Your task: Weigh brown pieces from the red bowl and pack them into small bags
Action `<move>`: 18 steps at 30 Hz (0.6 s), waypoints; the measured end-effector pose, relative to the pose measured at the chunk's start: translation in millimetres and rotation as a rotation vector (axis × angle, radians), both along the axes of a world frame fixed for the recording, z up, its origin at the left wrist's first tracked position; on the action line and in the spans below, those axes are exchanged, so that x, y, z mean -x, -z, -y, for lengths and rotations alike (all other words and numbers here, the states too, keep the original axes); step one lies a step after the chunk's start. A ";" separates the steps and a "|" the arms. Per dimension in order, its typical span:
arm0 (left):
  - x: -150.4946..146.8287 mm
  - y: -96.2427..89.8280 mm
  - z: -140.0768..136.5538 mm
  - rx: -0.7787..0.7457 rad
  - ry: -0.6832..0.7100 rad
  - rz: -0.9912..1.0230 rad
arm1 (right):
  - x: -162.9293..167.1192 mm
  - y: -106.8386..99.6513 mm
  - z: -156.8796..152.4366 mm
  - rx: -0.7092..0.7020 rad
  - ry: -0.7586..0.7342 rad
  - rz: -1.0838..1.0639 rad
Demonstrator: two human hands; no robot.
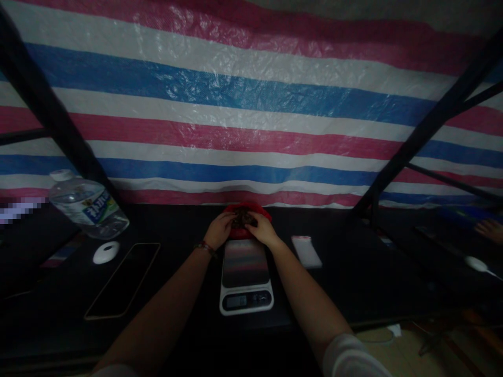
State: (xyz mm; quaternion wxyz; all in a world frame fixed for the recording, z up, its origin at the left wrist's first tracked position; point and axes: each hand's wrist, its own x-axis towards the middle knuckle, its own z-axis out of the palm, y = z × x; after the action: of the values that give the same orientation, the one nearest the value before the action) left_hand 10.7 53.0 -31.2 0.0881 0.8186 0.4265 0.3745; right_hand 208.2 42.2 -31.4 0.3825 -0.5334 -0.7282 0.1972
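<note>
A red bag (264,212) sits behind the kitchen scale with its mouth open, and small dark brown pieces (242,219) fill it; the dim light hides their kind. My left hand (220,229) grips the bag's left side, fingers bent over the rim beside the pieces. On the opposite side my right hand (262,229) has hold of the rim, its thumb reaching in against the contents. Between my forearms lies the kitchen scale (245,267), white with a metal plate and a display at the front; nothing rests on its plate.
Left on the black table (176,225) are a plastic bottle (88,204), a white mouse (106,252) and a phone (123,281). Small clear bags (306,251) lie right of the scale. Dark metal frame bars (412,141) flank a striped sheet (243,125). Another person's hand (489,229) shows far right.
</note>
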 end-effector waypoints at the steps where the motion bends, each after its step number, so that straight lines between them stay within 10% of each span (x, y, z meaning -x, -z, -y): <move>1: -0.2 0.2 0.2 0.004 0.002 -0.030 | -0.1 0.6 0.0 -0.007 0.002 -0.002; 18: 2.0 -9.3 6.7 0.095 -0.049 -0.221 | -14.4 -4.1 14.2 -0.070 0.023 -0.160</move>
State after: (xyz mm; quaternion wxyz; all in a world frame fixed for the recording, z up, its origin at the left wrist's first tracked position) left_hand 8.7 46.3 -21.9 0.0699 0.8392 0.4706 0.2633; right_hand 222.6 28.0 -27.3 0.4602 -0.5106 -0.6955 0.2093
